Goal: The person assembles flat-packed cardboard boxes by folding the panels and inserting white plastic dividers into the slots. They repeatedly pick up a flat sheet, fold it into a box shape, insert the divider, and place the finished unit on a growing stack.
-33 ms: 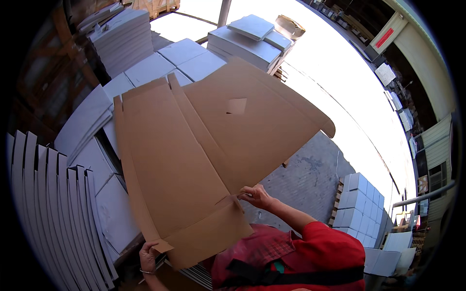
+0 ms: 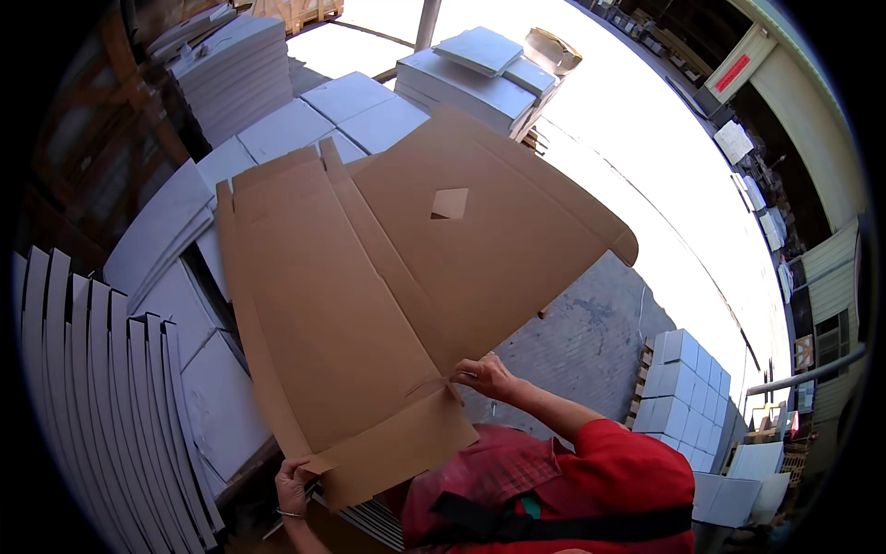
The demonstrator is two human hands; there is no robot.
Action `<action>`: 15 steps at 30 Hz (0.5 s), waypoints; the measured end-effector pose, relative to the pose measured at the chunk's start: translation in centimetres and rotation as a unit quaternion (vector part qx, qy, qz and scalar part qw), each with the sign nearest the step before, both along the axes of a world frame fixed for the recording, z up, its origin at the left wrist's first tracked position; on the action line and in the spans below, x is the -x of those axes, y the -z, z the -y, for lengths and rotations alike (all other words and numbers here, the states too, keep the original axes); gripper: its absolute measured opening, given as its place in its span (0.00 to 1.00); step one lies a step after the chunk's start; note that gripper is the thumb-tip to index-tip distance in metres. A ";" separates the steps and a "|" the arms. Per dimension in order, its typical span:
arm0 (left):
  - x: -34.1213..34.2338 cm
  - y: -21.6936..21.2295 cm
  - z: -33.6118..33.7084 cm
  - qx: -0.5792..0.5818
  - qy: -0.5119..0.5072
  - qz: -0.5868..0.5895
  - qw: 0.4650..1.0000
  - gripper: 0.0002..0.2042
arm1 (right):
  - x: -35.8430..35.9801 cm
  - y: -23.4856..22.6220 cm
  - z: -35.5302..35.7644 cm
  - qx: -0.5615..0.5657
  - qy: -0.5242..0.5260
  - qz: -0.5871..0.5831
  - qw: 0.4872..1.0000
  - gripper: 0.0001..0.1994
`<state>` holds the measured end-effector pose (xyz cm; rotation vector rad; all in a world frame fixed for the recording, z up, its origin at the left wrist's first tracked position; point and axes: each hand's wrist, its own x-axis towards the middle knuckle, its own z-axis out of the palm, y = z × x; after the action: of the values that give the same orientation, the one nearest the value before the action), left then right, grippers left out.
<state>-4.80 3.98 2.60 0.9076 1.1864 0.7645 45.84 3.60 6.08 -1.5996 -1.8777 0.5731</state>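
Observation:
A large brown cardboard box blank (image 2: pixel 314 286) lies spread out in front of me, with creases, slots and a wide lid-like panel (image 2: pixel 489 222) reaching to the far right. A small diamond-shaped cut-out shows in that panel. My left hand (image 2: pixel 293 485) is closed on the small flap at the near left corner. My right hand (image 2: pixel 486 376) pinches the cardboard at the near right corner, where a side strip meets the end panel (image 2: pixel 397 452). The end panel bends up along its crease between my hands. Both thumbs are partly hidden.
Large white flat boxes (image 2: pixel 286 132) lie under and beyond the cardboard. White boxes stand on edge in a row (image 2: pixel 101 397) at the left. Stacks (image 2: pixel 235 78) rise at the back, and a pallet of white boxes (image 2: pixel 683 388) stands on the right.
My left hand has shifted slightly right, turning the near left corner flap inward. The end panel is bent up a little more. My right hand has barely moved.

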 end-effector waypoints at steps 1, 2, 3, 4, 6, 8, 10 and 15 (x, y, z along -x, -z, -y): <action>-0.4 1.8 0.3 0.001 0.002 -0.009 1.000 0.19 | 0.0 0.8 0.3 -0.005 -0.009 0.018 1.000 0.08; -0.7 3.9 0.3 -0.029 0.007 -0.055 0.998 0.18 | 0.2 1.6 0.3 -0.021 -0.022 0.024 0.999 0.08; -0.9 5.6 0.3 -0.062 0.011 -0.105 0.992 0.17 | 0.5 2.1 0.4 -0.017 -0.038 0.047 0.998 0.08; -1.4 7.0 0.4 -0.085 0.013 -0.151 0.985 0.17 | 0.8 2.5 0.6 -0.012 -0.053 0.071 0.996 0.07; -2.7 6.5 0.0 -0.110 0.017 -0.227 0.968 0.15 | 1.3 3.1 0.8 0.001 -0.091 0.121 0.988 0.06; -4.1 6.2 0.2 -0.094 -0.001 -0.280 0.955 0.13 | 2.3 3.6 1.5 0.057 -0.088 0.083 0.991 0.06; -4.8 7.0 0.5 -0.082 -0.014 -0.344 0.935 0.13 | 2.9 4.8 2.1 0.119 -0.089 0.023 0.989 0.06; -6.5 8.6 1.0 -0.077 -0.018 -0.423 0.903 0.18 | 1.4 9.0 2.2 0.073 -0.233 0.000 0.970 0.22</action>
<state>1.70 2.95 -6.04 1.4242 1.9198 0.4893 44.43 1.37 -2.92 -1.2360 -2.2708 0.9266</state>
